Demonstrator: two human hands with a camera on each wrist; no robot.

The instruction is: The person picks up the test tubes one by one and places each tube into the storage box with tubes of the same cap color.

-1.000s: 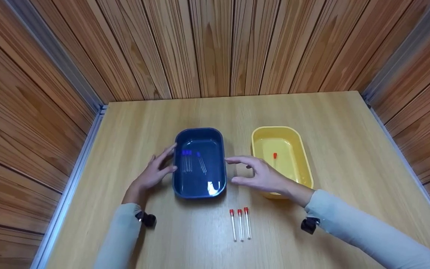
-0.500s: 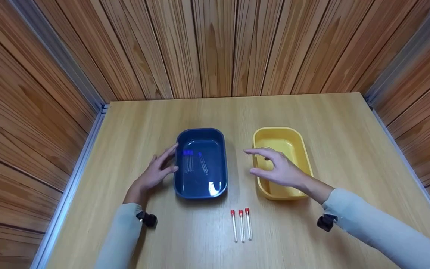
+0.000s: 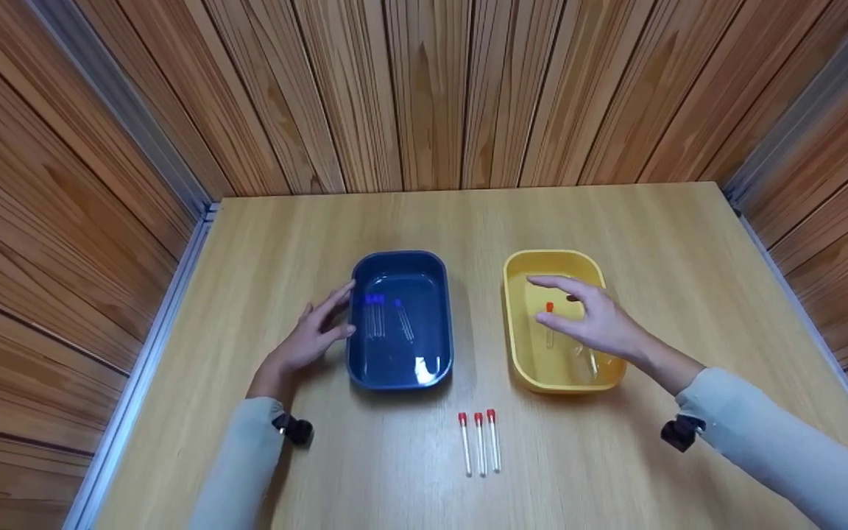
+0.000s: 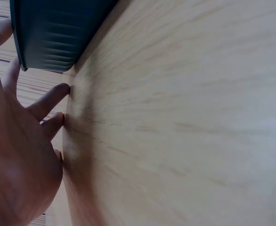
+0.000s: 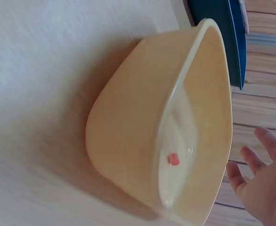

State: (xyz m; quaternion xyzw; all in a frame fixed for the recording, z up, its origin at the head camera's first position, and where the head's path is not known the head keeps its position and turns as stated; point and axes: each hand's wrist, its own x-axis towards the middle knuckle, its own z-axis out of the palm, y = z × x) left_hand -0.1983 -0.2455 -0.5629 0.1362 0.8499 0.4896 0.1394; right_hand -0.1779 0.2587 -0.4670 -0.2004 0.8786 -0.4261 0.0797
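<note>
My left hand (image 3: 309,340) rests at the left rim of the blue tray (image 3: 400,381), its thumb and a fingertip at the edge. In the left wrist view its other fingers (image 4: 51,101) reach down to the tabletop. Inside the blue tray lie several clear tubes with purple caps (image 3: 374,316). My right hand (image 3: 601,316) hovers over the yellow tray (image 3: 516,361), fingers spread and holding nothing. A red-capped tube (image 3: 550,327) lies in that tray below the thumb. Another clear tube (image 3: 592,363) shows beneath the hand, its upper end hidden.
Three red-capped tubes (image 3: 480,445) lie side by side on the wooden table (image 3: 365,471), in front of the gap between the trays. Wood-patterned panels (image 3: 424,96) enclose the table at the back and both sides.
My right hand has moved right, from beside the blue tray to above the yellow tray's right side, uncovering the red-capped tube there. My left hand has stayed at the blue rim.
</note>
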